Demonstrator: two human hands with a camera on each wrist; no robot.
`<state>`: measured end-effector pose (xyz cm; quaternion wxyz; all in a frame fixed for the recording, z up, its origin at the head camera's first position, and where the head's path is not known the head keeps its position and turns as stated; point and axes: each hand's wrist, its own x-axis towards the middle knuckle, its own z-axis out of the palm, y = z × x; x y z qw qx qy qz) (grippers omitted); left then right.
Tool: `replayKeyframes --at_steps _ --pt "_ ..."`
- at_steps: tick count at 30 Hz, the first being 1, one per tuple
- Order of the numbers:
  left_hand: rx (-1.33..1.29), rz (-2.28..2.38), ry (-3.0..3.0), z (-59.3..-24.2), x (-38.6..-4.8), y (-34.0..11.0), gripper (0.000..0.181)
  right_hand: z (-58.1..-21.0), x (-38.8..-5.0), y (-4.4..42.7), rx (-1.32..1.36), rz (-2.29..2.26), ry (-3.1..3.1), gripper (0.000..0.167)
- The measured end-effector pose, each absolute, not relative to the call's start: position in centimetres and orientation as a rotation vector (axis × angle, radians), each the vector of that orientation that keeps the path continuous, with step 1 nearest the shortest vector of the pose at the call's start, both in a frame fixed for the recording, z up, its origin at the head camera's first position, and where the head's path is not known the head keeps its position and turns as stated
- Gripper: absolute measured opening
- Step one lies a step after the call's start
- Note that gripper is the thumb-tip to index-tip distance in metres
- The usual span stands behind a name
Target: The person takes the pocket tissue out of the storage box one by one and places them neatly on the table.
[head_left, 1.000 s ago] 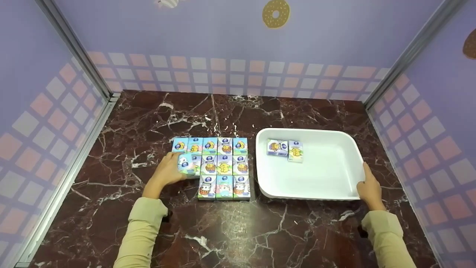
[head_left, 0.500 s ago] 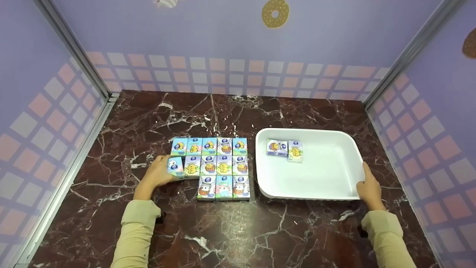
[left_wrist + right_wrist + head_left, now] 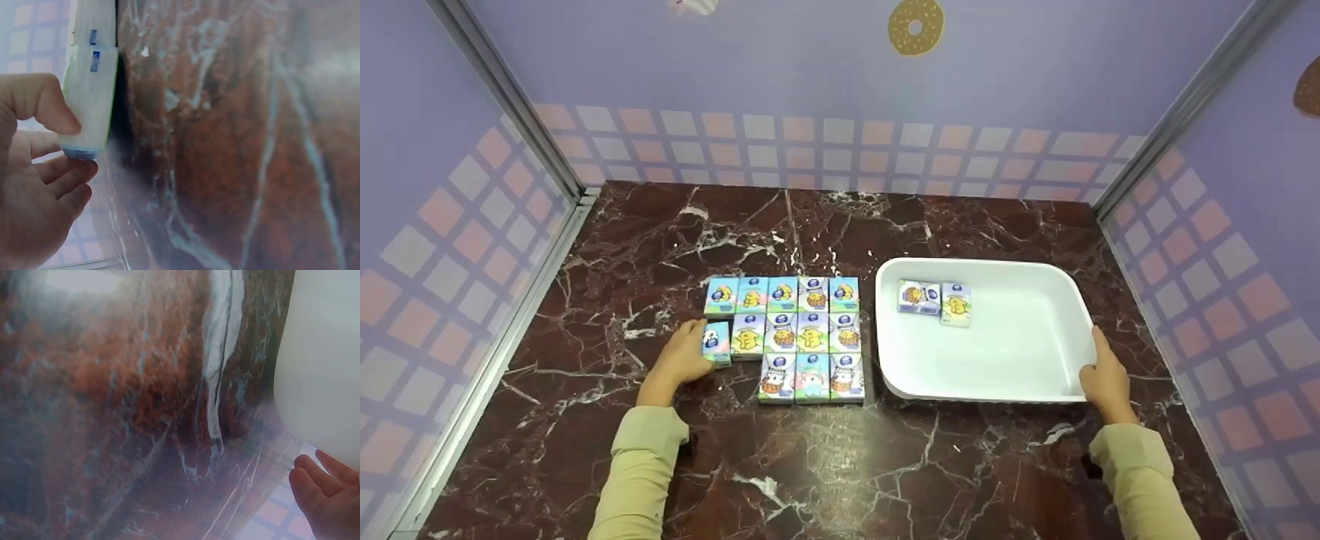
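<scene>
In the head view my left hand (image 3: 681, 355) holds a small blue-and-pink pocket tissue pack (image 3: 716, 343) at the left end of the middle row. The left wrist view shows the thumb on one face of this pack (image 3: 91, 104) and fingertips at its lower end. A narrow dark gap separates it from the neighbouring purple pack (image 3: 748, 335). On the right, my right hand (image 3: 1106, 381) grips the right rim of a white plastic tub (image 3: 997, 371). In the right wrist view, fingers (image 3: 309, 486) lie against the tub's outer side; the thumb is hidden there.
Several cartoon-printed tissue packs (image 3: 812, 332) lie flat in three rows left of the tub. Inside the tub, near its back left corner, are a sideways pack (image 3: 919, 298) and an upright-turned pack (image 3: 956, 305). Walls (image 3: 840, 67) enclose the marble table (image 3: 840, 465) at the back and sides.
My left hand has carried its tissue pack left from above the middle row, down to the row's left end, then slightly towards me. The right hand and tub have stayed put.
</scene>
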<state>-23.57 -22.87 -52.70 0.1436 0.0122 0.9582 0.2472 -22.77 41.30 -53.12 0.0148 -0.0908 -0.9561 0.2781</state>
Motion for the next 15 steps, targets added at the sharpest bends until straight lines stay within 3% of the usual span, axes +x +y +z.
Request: replayKeyframes --at_steps 15 --pt "0.028 0.692 2.800 -53.25 -23.62 -22.52 0.071 -52.96 -22.72 41.19 -0.312 0.897 -2.970 0.066"
